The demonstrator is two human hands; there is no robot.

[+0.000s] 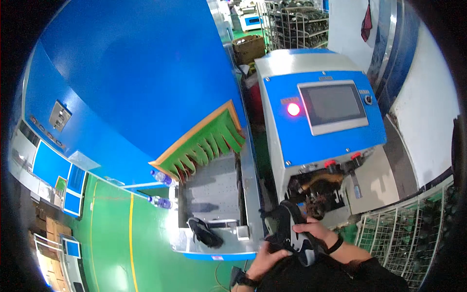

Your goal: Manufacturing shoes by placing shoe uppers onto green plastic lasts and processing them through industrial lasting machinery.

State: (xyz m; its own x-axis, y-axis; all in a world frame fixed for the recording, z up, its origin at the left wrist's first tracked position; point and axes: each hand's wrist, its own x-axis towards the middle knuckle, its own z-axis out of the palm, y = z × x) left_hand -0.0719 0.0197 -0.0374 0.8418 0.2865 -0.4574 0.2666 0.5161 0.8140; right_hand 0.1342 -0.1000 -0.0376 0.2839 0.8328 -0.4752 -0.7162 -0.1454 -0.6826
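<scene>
A black and grey sports shoe (285, 225) is held between my two hands, just in front of the opening of a blue and white machine. My right hand (317, 229) grips its right side, with the fingers lying over the upper. At its near left edge, my left hand (266, 259) closes on it with the thumb along the side; some of those fingers are hidden. Another dark shoe (206, 234) rests on the metal end of the conveyor (212, 180) to the left, apart from both hands.
The machine's panel carries a screen (334, 106) and a lit red button (293, 109). A green strip curtain (206, 146) hangs over the conveyor's tunnel. Two bottles (160, 202) stand beside it. Wire racks (389, 238) are at the right. Green floor (112, 233) lies left.
</scene>
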